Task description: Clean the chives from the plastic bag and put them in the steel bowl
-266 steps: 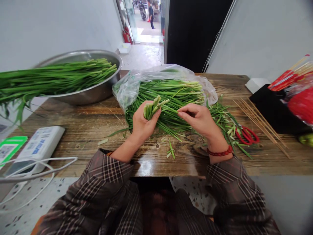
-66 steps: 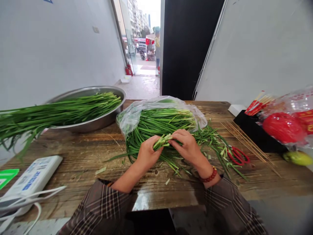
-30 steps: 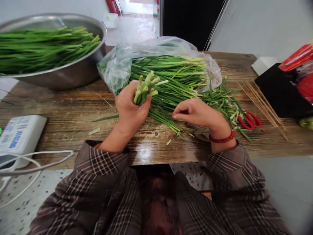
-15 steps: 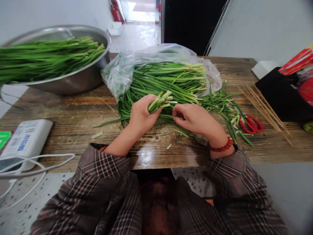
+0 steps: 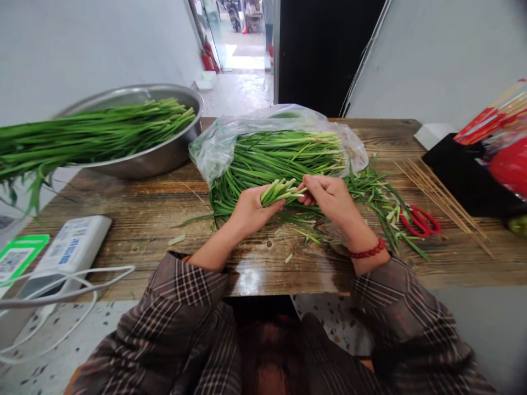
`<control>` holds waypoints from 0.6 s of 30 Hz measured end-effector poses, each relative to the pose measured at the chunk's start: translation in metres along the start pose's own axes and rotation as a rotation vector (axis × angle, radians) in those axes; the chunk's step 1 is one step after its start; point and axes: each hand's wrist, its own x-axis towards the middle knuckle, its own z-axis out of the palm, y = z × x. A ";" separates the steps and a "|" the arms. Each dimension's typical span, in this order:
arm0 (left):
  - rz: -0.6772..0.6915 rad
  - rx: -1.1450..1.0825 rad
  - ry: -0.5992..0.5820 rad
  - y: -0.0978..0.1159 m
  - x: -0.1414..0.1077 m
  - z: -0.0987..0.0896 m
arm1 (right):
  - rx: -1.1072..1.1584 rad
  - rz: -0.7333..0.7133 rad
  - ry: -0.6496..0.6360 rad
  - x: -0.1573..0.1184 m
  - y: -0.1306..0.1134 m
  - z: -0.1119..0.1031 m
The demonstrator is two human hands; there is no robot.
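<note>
My left hand point(image 5: 254, 209) is closed around a small bunch of green stalks point(image 5: 280, 191), their pale cut ends pointing right. At those ends my right hand point(image 5: 325, 196) pinches, thumb against fingers, on the tip of a stalk. Just behind both hands lies a large pile of long green stalks point(image 5: 284, 156) on an open clear plastic bag point(image 5: 354, 145). Loose trimmings point(image 5: 381, 203) are scattered to the right of my right hand, beside red-handled scissors point(image 5: 420, 221).
A steel basin point(image 5: 140, 164) heaped with long green leaves stands at the back left of the wooden table point(image 5: 156, 219). A white box point(image 5: 76, 244) and cables lie at left. Thin wooden sticks point(image 5: 447, 203) and a black holder point(image 5: 465, 184) are at right.
The view has tilted up, so things sit lower in the frame. My right hand has come up to the stalk ends and now touches them; my left hand still holds the bunch.
</note>
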 end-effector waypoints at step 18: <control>-0.030 -0.103 0.087 0.006 0.002 0.002 | -0.017 -0.132 0.037 -0.003 0.003 0.009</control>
